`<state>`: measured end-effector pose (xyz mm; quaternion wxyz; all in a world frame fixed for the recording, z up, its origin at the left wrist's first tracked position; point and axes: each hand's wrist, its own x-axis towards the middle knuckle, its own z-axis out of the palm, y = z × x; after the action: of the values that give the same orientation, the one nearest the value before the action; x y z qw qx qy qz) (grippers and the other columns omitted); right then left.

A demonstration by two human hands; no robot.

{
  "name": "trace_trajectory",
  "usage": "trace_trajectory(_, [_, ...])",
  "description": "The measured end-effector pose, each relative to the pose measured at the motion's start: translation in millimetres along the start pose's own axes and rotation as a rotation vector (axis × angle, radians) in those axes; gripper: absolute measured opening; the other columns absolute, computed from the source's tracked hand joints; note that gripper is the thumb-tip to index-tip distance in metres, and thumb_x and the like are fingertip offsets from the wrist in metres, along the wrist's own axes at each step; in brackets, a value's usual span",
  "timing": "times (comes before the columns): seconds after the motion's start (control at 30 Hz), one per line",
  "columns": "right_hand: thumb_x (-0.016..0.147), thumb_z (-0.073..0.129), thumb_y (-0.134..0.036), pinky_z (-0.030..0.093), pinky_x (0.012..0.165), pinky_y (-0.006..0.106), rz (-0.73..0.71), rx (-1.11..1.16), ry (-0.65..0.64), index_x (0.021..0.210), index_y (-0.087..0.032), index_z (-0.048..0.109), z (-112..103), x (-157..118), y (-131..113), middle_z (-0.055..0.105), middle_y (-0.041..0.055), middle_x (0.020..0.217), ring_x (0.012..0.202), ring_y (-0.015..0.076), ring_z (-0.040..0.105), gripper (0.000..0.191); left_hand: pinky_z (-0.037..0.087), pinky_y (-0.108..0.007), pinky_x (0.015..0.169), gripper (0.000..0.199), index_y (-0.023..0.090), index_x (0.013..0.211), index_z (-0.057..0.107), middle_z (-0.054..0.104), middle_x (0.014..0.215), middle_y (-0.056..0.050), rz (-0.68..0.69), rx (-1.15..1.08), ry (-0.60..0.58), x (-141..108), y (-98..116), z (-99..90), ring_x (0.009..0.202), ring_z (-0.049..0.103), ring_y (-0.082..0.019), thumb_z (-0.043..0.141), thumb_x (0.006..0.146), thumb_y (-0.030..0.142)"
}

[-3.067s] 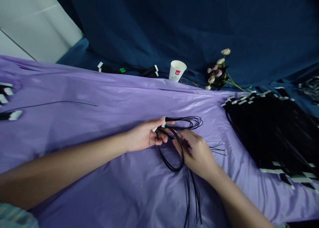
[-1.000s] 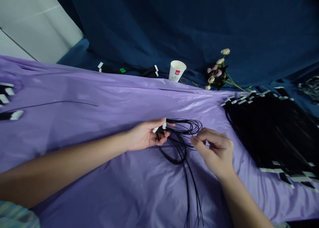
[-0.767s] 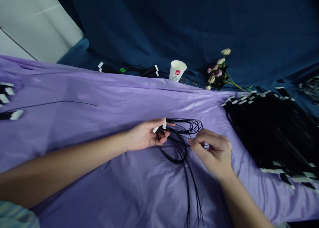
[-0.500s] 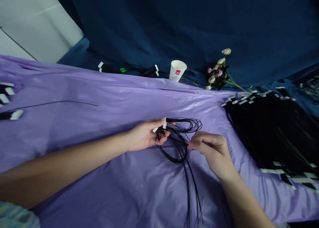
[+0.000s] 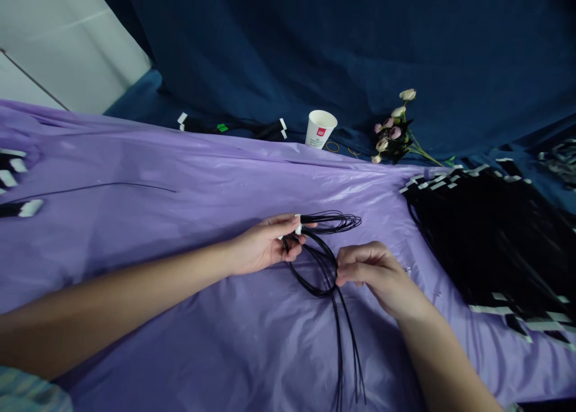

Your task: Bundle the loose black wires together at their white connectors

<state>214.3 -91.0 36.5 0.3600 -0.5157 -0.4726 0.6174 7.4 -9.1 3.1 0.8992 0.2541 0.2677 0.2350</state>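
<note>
My left hand [image 5: 274,241] is closed around a bundle of thin black cables [image 5: 321,292], near the middle of the purple cloth. A white tag or connector [image 5: 298,223] shows between its thumb and fingers. From this hand a narrow loop of cable points right, and a rounder loop hangs below it. Loose cable ends trail down toward the front. My right hand [image 5: 366,274] pinches at the right side of the round loop, thumb and fingertips pressed together on the cable. The fingertips partly hide exactly which strands they hold.
Many black cables with white ends [image 5: 490,244] lie piled at the right. More white-ended bundles [image 5: 20,208] sit at the left edge, beside a single thin wire [image 5: 112,184]. At the back are a paper cup [image 5: 321,130], flowers [image 5: 391,133] and another black bundle [image 5: 252,128].
My right hand has moved slightly left, onto the edge of the round loop. The upper loop has shifted a little and looks flatter. My left hand stays nearly still.
</note>
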Motion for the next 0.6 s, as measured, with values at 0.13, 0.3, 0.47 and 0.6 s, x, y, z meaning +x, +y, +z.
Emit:
trace_trajectory(0.13, [0.068, 0.063, -0.02, 0.028, 0.048, 0.025, 0.021, 0.12, -0.019, 0.054, -0.019, 0.072, 0, 0, -2, 0.052, -0.0015, 0.048, 0.048, 0.0098, 0.037, 0.016, 0.039, -0.02, 0.053, 0.025, 0.01, 0.094, 0.07, 0.06, 0.072, -0.005, -0.004, 0.007, -0.006, -1, 0, 1.2, 0.058, 0.053, -0.009, 0.075, 0.079, 0.03])
trace_trajectory(0.3, [0.068, 0.061, -0.023, 0.025, 0.049, 0.026, 0.038, 0.256, 0.006, 0.05, -0.017, 0.066, -2, 4, -3, 0.04, -0.0033, 0.043, 0.047, 0.0092, 0.028, 0.02, 0.042, -0.02, 0.055, 0.011, 0.011, 0.086, 0.068, 0.06, 0.074, -0.006, -0.007, -0.001, 0.034, 0, 0, 3.3, 0.063, 0.056, -0.011, 0.071, 0.082, 0.02])
trace_trajectory(0.47, [0.072, 0.065, -0.027, 0.032, 0.052, 0.025, -0.029, 0.234, 0.139, 0.056, -0.017, 0.067, 2, 5, 3, 0.048, -0.0022, 0.049, 0.05, 0.0095, 0.035, 0.019, 0.04, -0.021, 0.053, 0.016, 0.012, 0.087, 0.065, 0.061, 0.072, -0.005, -0.011, 0.002, 0.016, 0, 0, 2.1, 0.057, 0.055, -0.01, 0.073, 0.08, 0.024])
trace_trajectory(0.6, [0.083, 0.066, -0.029, 0.038, 0.056, 0.025, -0.36, -0.21, 0.518, 0.069, -0.019, 0.07, 10, 2, 8, 0.058, -0.0007, 0.06, 0.056, 0.0108, 0.046, 0.018, 0.038, -0.021, 0.053, 0.022, 0.014, 0.085, 0.062, 0.061, 0.072, -0.005, -0.02, 0.012, -0.026, 0, 1, 0.5, 0.056, 0.054, -0.01, 0.075, 0.078, 0.029])
